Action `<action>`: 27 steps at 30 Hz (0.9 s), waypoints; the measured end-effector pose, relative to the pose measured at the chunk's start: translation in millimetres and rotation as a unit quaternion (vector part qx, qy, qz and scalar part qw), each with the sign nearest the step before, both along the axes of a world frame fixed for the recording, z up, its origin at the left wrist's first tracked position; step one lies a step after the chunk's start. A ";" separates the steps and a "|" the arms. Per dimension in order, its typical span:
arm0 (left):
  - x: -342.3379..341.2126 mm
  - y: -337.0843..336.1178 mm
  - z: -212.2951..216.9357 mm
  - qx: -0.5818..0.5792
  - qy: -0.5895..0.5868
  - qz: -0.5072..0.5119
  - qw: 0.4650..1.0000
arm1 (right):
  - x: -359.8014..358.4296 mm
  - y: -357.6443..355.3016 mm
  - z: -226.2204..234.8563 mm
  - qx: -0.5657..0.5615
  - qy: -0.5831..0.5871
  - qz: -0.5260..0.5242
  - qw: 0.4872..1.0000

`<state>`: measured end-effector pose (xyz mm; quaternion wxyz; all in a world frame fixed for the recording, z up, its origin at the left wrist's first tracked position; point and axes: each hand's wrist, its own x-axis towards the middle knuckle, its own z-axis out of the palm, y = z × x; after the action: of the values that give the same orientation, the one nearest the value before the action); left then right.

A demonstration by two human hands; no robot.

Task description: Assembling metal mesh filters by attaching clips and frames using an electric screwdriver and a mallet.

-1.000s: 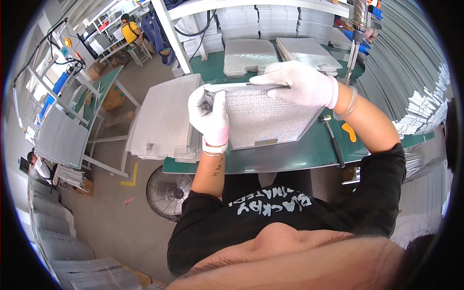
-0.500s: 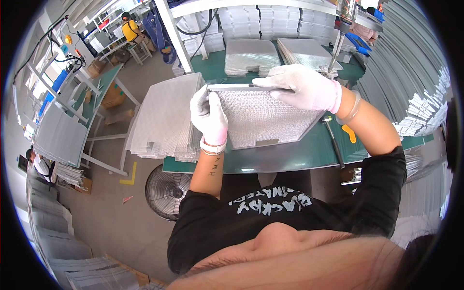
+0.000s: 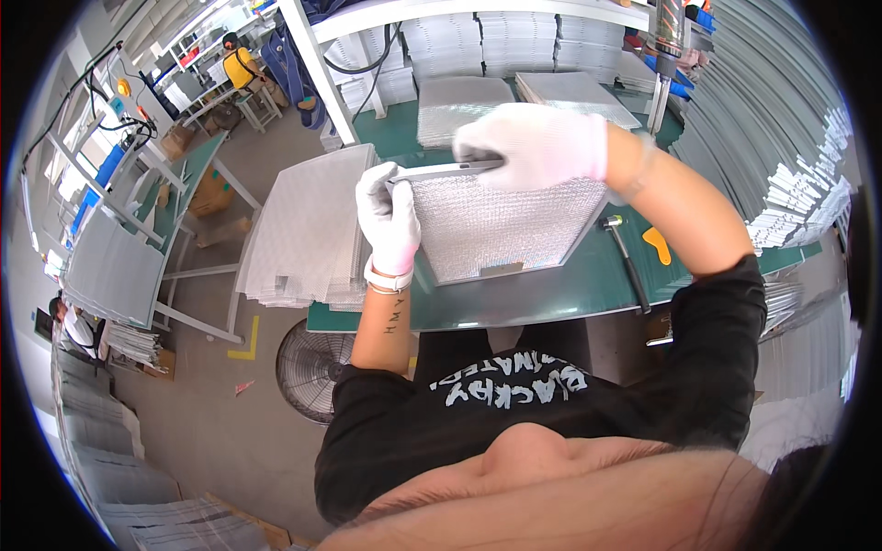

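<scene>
A silver mesh filter panel (image 3: 505, 230) with a thin metal frame stands tilted over the green bench. My left hand (image 3: 390, 216), in a white glove, grips the frame at its upper left corner, thumb on the near side. My right hand (image 3: 542, 147), gloved too and slightly blurred, is closed over the top rail, left of its middle. Its fingertips are partly hidden. A small dark slot shows in the rail beside those fingers. At the panel's bottom edge is a little greyish tab (image 3: 501, 269).
Right of the panel lie a hammer (image 3: 629, 266) and a yellow-orange piece (image 3: 657, 245). Mesh sheets (image 3: 308, 220) are stacked at the left, with more mesh stacks (image 3: 464, 101) behind. A floor fan (image 3: 317, 372) stands below the bench. Two people are farther off at left.
My right hand has slid left along the top rail, and its fingers have curled more. The panel and my left hand have shifted slightly left in view.
</scene>
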<state>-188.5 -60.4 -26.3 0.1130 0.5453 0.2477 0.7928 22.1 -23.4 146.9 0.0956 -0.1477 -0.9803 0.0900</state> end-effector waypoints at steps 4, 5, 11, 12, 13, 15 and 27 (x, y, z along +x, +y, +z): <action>4.9 8.7 -9.4 0.013 0.023 -0.010 1.000 | -47.7 10.6 -30.6 0.073 0.013 0.036 0.997; 6.2 9.1 -7.4 0.017 0.022 -0.017 0.999 | -48.0 10.6 -32.0 0.071 0.014 0.030 0.997; 12.6 5.5 -2.6 -0.009 0.036 0.036 0.999 | -29.4 -11.2 -20.6 0.075 -0.021 -0.047 0.996; 10.5 4.7 -4.4 -0.027 0.030 0.025 0.999 | -20.8 -12.8 -18.4 0.163 0.038 -0.022 0.986; 9.8 7.0 -4.2 -0.025 0.038 0.035 0.998 | -10.7 -15.6 -16.0 0.250 0.097 0.002 0.963; 8.8 13.2 -3.0 -0.023 0.048 0.041 0.998 | 27.9 -36.0 -1.4 0.230 0.170 -0.025 0.958; 58.9 -10.8 145.9 0.115 0.536 0.134 0.826 | 239.4 -54.7 -333.6 0.051 0.028 -0.627 0.777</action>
<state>-129.6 -71.2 119.6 -0.2080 0.8551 0.2468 0.4057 261.5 -78.1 -186.6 0.1659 -0.7221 -0.6706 -0.0362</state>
